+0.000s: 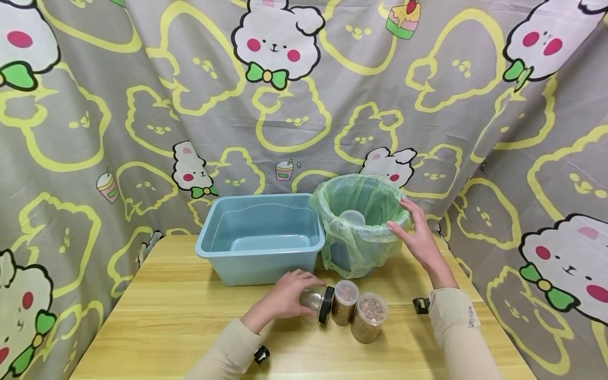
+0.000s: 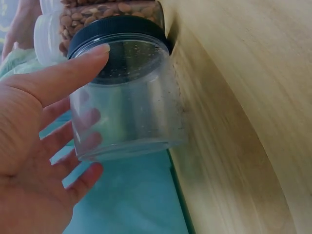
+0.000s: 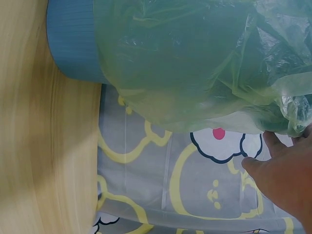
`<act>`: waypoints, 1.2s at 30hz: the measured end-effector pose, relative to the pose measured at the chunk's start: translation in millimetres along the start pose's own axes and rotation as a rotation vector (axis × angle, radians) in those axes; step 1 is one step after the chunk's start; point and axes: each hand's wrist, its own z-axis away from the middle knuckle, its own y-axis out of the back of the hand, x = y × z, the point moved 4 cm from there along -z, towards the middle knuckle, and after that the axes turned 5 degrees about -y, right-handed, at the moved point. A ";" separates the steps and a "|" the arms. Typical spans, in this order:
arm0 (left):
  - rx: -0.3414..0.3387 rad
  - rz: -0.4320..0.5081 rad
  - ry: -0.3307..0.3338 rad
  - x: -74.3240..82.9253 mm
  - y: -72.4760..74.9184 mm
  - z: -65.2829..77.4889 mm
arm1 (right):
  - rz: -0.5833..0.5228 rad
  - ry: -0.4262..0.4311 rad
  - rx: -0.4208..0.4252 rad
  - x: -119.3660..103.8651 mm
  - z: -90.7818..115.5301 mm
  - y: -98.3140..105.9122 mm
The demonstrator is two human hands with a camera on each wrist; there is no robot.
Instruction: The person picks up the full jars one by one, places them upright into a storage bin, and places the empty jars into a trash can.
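At the lower centre of the frame, the left hand [image 1: 285, 295] is gripping a clear black-lidded jar [image 1: 313, 300] sideways, apparently positioning it, while the right hand [image 1: 421, 240], fingers extended, is touching the lined bin [image 1: 361, 253] right of centre, the next move seemingly calling for a steady hold.

basin [image 1: 261, 255] left of bin [image 1: 340, 255] on the table [image 1: 166, 306], jar [image 1: 311, 298] before them, left of two containers [image 1: 343, 312]

A blue tub [image 1: 242, 270] is sitting on the wooden surface [image 1: 161, 316] — a cartoon-patterned curtain [image 1: 294, 132] is hanging behind it.
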 end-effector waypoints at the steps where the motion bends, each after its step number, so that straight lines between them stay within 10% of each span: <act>1: -0.005 0.005 0.003 0.0 -0.6 0.1 | -0.001 0.001 0.002 0.1 -0.2 0.0; 36: -0.032 0.004 0.041 -10.6 -6.8 7.5 | -0.010 0.026 0.017 0.9 -0.6 -0.7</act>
